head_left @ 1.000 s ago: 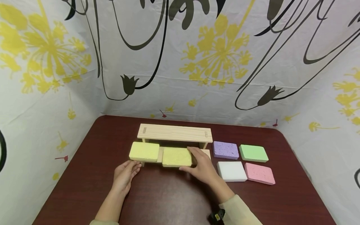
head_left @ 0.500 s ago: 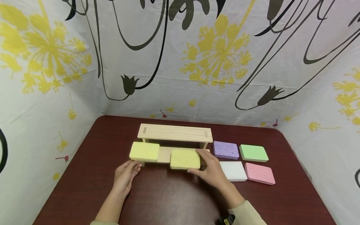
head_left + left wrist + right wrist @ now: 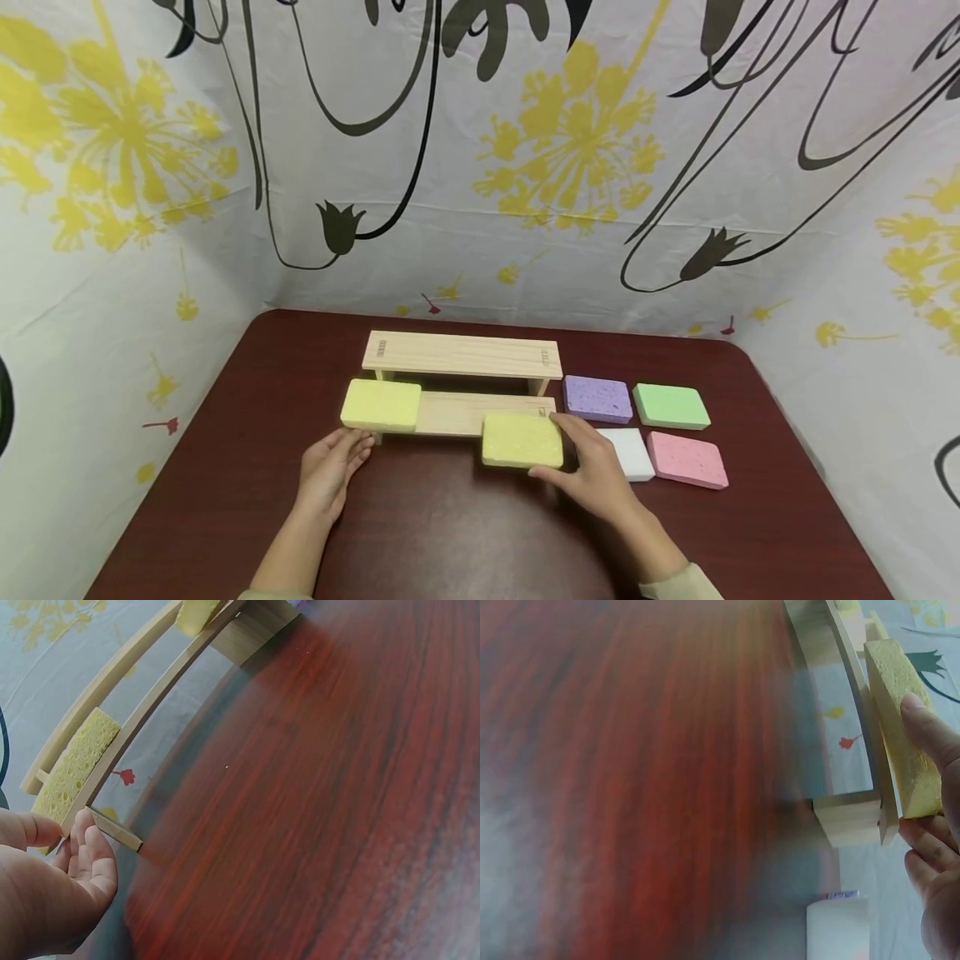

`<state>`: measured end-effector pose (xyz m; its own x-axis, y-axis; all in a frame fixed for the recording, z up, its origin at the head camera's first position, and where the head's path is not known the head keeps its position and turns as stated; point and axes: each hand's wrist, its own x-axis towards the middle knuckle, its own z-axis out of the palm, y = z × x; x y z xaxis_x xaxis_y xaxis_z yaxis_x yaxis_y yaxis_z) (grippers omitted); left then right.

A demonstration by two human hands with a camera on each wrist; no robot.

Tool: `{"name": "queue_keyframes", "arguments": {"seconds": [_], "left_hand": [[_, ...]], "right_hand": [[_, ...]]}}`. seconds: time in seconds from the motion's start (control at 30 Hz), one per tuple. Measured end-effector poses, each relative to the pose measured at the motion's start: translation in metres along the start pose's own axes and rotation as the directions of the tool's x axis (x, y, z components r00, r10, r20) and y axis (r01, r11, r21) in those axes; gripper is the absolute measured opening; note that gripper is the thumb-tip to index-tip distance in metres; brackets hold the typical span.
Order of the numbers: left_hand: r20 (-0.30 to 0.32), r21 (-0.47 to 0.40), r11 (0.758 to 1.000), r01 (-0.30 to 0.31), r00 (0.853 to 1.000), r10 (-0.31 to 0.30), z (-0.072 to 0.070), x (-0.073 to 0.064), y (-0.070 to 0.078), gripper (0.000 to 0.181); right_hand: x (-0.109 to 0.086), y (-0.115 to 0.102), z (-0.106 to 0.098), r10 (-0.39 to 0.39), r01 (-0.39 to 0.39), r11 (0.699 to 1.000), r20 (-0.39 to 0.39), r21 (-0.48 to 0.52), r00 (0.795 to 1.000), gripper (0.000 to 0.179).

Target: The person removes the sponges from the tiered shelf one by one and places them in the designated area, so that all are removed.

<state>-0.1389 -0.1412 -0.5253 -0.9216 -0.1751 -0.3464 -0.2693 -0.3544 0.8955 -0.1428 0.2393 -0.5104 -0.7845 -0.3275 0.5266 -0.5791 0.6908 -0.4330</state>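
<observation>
A two-step wooden shelf [image 3: 450, 414] stands on the table. One yellow sponge [image 3: 381, 405] lies on the left end of its lower step. My left hand [image 3: 326, 479] is at that end, its thumb and fingers pinching the plank's corner right beside the sponge in the left wrist view. A second yellow sponge [image 3: 521, 440] is in my right hand [image 3: 600, 475], pinched at its right side between thumb and fingers. It overlaps the front edge of the lower step near the right end. The right wrist view shows this sponge [image 3: 901, 727] tilted just beyond the plank.
To the right of the shelf lie a purple sponge [image 3: 597, 399], a green sponge [image 3: 671, 407], a pink sponge [image 3: 687, 459] and a white block [image 3: 632, 455] partly hidden by my right hand. The shelf's upper step [image 3: 461, 353] rises behind. Patterned cloth surrounds the table.
My right hand has moved the yellow sponge rightward and toward me along the lower step, uncovering more wood. The left hand and its nearby sponge have stayed in place.
</observation>
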Motion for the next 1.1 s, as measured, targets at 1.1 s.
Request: {"name": "queue_keyframes", "arguments": {"seconds": [1.1], "left_hand": [[0.021,-0.038,0.999,0.028,0.999,-0.027,-0.002,-0.002,0.001,0.029]], "right_hand": [[-0.066,0.018,-0.043,0.051,-0.051,0.998,-0.004,0.034,0.999,0.084]]}}
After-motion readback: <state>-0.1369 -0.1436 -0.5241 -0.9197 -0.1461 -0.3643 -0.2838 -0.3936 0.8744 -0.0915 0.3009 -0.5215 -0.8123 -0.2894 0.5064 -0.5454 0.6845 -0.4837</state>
